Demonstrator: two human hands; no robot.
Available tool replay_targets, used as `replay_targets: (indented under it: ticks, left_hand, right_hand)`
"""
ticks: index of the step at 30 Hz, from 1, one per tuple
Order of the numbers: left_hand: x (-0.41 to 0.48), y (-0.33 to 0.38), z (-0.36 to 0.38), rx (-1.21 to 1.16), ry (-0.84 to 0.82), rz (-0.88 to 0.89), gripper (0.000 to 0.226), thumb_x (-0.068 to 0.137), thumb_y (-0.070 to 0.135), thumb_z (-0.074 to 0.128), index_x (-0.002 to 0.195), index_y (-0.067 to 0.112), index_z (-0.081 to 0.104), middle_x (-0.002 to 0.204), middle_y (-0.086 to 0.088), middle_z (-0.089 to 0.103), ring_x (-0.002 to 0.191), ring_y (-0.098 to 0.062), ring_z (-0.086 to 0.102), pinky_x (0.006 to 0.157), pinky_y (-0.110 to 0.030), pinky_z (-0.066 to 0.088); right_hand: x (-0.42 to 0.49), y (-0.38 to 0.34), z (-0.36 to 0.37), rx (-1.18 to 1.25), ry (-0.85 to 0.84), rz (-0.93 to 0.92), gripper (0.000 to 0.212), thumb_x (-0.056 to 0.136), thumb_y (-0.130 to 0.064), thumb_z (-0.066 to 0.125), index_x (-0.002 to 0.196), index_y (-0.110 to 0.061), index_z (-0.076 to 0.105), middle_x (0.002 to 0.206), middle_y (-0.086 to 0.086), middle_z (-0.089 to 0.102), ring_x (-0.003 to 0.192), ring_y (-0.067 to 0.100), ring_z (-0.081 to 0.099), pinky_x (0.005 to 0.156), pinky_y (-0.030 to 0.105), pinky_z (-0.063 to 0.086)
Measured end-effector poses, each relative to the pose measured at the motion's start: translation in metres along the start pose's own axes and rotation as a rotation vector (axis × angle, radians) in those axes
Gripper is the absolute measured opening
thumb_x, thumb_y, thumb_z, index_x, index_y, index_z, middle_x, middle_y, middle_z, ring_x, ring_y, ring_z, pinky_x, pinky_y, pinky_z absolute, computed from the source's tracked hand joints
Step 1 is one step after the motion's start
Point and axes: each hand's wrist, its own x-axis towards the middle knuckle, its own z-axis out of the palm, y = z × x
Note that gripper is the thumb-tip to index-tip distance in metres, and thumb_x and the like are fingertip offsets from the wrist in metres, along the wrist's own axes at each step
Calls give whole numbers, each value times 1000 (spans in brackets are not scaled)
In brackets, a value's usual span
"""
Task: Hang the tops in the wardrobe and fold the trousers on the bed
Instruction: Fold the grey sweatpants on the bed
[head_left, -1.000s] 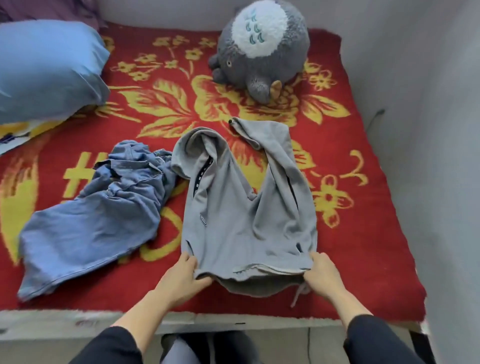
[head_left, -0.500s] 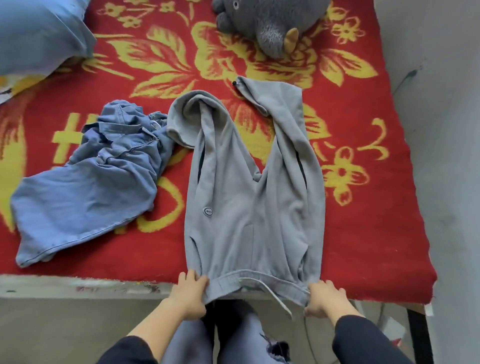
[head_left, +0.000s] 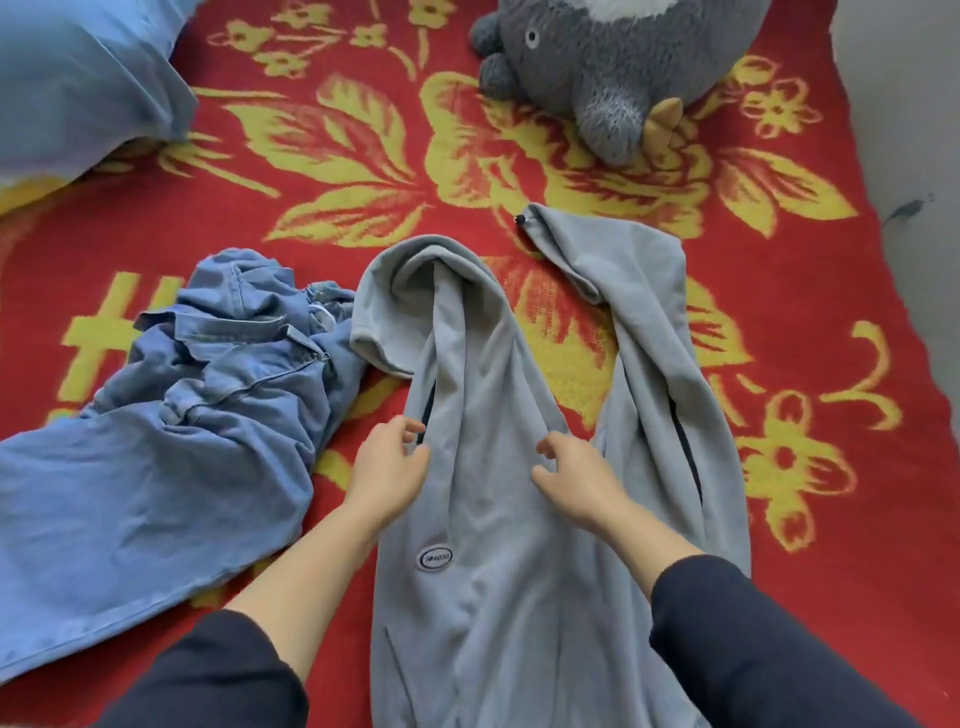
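Fingers (head_left: 408, 425) of the left hand (head_left: 387, 467) and right hand (head_left: 574, 480) are loosely curled and hold nothing, poised over the grey trousers (head_left: 483, 597) on the bed (head_left: 831, 545). The trousers lie lengthwise, waist nearest the person and legs pointing toward the plush toy (head_left: 597, 52). Crumpled jeans (head_left: 182, 441) lie just left of them.

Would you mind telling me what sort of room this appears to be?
Most likely a bedroom: a red floral blanket is spread flat like bedding, with a blue pillow at its far left and a grey plush toy at the far end. Grey trousers and jeans lie on it.
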Motion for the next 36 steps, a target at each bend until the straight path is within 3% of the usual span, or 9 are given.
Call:
replay_targets:
  ticks: [6, 10, 14, 18, 23, 27, 30, 32, 36]
  left_hand:
    - [93, 6, -28, -343, 96, -72, 26, 84, 30, 55, 106, 19, 64, 95, 1, 66, 92, -18, 63, 80, -36, 52]
    - [123, 8, -41, -268, -60, -404, 53, 81, 55, 49, 79, 4, 64, 80, -14, 69, 65, -32, 68, 65, -43, 59]
    - [139, 12, -47, -339, -154, -489, 29, 95, 38, 42, 85, 12, 49, 81, -17, 69, 53, -35, 68, 45, -27, 52]
    - [157, 35, -63, -423, -24, -292, 27, 97, 24, 37, 85, 5, 53, 58, -15, 67, 39, -27, 60, 36, -19, 39]
    - [212, 94, -142, -310, 480, 61, 22, 92, 13, 45, 109, 10, 59, 83, 0, 66, 75, -23, 62, 64, -30, 45]
    - [253, 133, -170, -365, 280, 376, 84, 89, 16, 61, 150, 36, 8, 136, 8, 43, 121, -8, 46, 95, -25, 40]
    - [263, 111, -121, -340, 83, 198, 89, 79, 29, 70, 150, 27, 16, 134, 10, 43, 120, -11, 50, 101, -32, 43]
    - [255, 87, -80, -193, 15, 9, 77, 77, 41, 69, 139, 10, 35, 132, -10, 53, 120, -28, 53, 101, -43, 44]
    - [231, 62, -27, -60, 103, -254, 66, 86, 36, 65, 132, 0, 33, 133, -25, 44, 125, -38, 42, 96, -39, 37]
  right_hand:
    - [97, -68, -33, 86, 239, -165, 40, 94, -24, 51, 132, -12, 45, 130, 6, 50, 120, 24, 47, 98, 41, 42]
    - [152, -108, -52, 47, 462, -250, 46, 93, -27, 52, 136, -19, 42, 131, 2, 46, 123, 22, 42, 97, 42, 40]
    - [199, -137, -59, -164, 320, -266, 58, 94, -32, 51, 147, -28, 29, 150, 0, 33, 139, 23, 26, 106, 47, 28]
    - [220, -149, -75, 14, 344, -213, 19, 96, -21, 39, 103, -19, 56, 95, -1, 57, 98, 24, 52, 83, 41, 31]
    - [224, -143, -118, 431, 509, -184, 23, 92, -15, 43, 70, -15, 41, 68, -3, 45, 73, 20, 44, 57, 31, 33]
    - [232, -133, -122, 443, 419, -207, 21, 94, -32, 51, 101, -15, 61, 94, 0, 64, 94, 22, 58, 82, 37, 46]
    - [239, -114, -109, 361, 301, -42, 44, 92, -39, 54, 127, -13, 54, 129, 8, 59, 120, 28, 53, 101, 46, 42]
    - [240, -95, -93, 248, 242, 29, 42, 91, -35, 55, 124, -10, 53, 127, 10, 58, 119, 32, 53, 99, 43, 42]
    - [238, -71, -66, 161, 218, 0, 45, 88, -36, 59, 124, -11, 51, 124, 10, 47, 120, 31, 43, 93, 36, 37]
